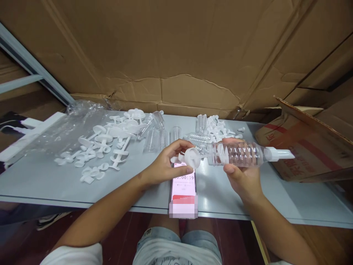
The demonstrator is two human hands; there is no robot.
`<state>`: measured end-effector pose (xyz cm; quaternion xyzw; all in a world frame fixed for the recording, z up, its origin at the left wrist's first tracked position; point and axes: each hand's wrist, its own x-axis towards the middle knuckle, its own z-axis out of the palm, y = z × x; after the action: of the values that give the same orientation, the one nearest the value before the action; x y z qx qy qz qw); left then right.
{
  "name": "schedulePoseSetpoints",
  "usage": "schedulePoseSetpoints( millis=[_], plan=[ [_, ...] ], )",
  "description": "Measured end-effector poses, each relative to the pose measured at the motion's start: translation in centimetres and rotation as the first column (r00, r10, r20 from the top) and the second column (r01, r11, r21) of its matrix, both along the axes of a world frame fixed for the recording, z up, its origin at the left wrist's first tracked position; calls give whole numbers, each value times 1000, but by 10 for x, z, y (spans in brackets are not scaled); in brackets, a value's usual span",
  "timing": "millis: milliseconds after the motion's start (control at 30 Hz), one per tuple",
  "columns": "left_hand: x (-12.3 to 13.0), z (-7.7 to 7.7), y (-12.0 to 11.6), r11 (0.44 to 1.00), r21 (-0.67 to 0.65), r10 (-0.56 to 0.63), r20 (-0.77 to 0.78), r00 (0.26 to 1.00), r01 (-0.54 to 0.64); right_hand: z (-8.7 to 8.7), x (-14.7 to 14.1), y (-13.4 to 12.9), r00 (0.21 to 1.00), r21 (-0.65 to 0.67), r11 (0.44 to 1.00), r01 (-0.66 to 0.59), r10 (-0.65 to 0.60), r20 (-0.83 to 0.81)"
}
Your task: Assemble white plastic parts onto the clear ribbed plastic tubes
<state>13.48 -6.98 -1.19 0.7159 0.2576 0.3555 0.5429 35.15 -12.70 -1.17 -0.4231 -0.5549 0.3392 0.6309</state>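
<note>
1. I hold a clear ribbed tube [239, 154] level above the desk [49, 180], my right hand [242, 176] curled around it.
2. My left hand [168, 163] pinches a white plunger [191, 157] at the tube's open end.
3. A phone [183, 182] lies beneath.
4. Loose plungers [102, 147] and clear tubes [157, 134] lie farther back, a cardboard box [306, 147] to the right.

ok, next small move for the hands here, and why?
Probably push the plunger further into the tube. The left hand pinches its white disc end just outside the tube's open mouth, while the right hand holds the tube level, so the two parts look lined up.
</note>
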Motion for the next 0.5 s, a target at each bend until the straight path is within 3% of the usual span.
schedulePoseSetpoints(
  millis=[267, 500],
  plan=[
    [6, -7, -5, 975, 192, 102, 48, 994, -110, 6, -8, 0, 996, 12, 999, 36, -37, 76],
    [11, -14, -10, 810, 550, 129, 170, 977, -203, 5, -13, -3, 961, 96, 995, 22, -48, 271]
  ],
)
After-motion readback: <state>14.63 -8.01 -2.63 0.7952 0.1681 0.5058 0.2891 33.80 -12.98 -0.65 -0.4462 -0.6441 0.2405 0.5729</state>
